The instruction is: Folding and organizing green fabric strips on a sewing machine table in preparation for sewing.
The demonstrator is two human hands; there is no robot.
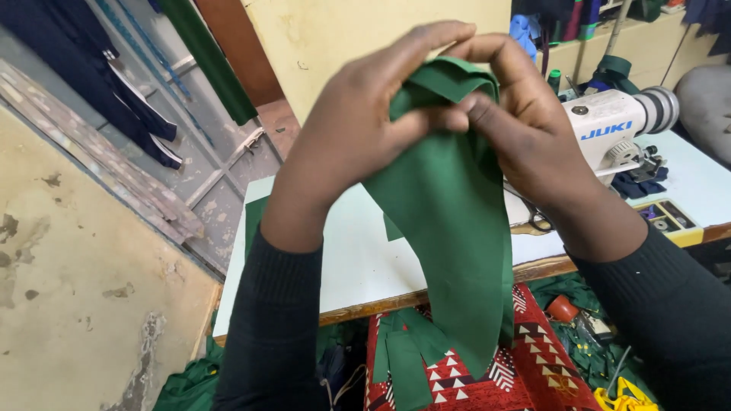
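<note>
A long green fabric strip [453, 228] hangs down in front of me, its top end folded and pinched between both hands. My left hand [358, 129] grips the folded top from the left, thumb pressed across the cloth. My right hand [525, 129] holds the same fold from the right, fingers curled over its upper edge. Both arms wear dark knit sleeves. The strip's lower end reaches down over a red patterned cloth [525, 373] on my lap.
A white sewing machine [617, 125] stands on a white table [343, 266] with a wooden front edge. More green pieces [407, 350] lie on the lap cloth. Scissors [539, 221] rest on the table. A worn wall [84, 297] is at left, dark garments [114, 84] hanging above.
</note>
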